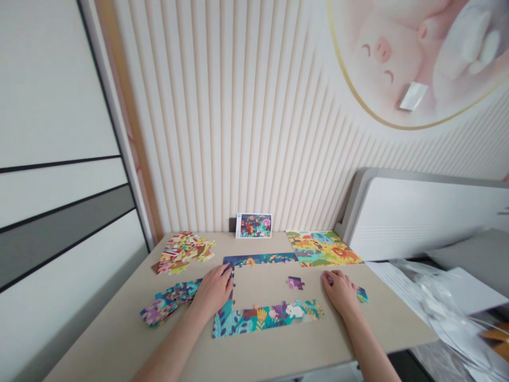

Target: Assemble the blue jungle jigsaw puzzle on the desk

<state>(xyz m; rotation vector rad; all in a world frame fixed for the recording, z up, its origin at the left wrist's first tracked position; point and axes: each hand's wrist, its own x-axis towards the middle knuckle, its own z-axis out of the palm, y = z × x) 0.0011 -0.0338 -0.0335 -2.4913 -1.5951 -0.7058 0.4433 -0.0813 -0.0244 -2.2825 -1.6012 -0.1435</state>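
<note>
From where I stand, the near strip of joined jigsaw pieces (266, 318) on the beige table (382, 331) looks like the furthest-along part. A thinner joined strip (260, 259) runs beyond it, and no pieces yet link the two at the sides. The left hand (212, 291) lies on that far strip's left end, fingers close together and pressing down. The right hand (338, 292), beyond the near strip's right end, curls over something small; I cannot tell whether it pinches a piece. A loose purple piece (295, 283) sits just beyond the near strip. Left of it lies a heap of die-cut card pieces (163, 309), and further back a second heap (183, 253). Beyond it on the right lies an assembled animal puzzle (323, 248), and behind the strip's middle stands a picture card (253, 225).
</note>
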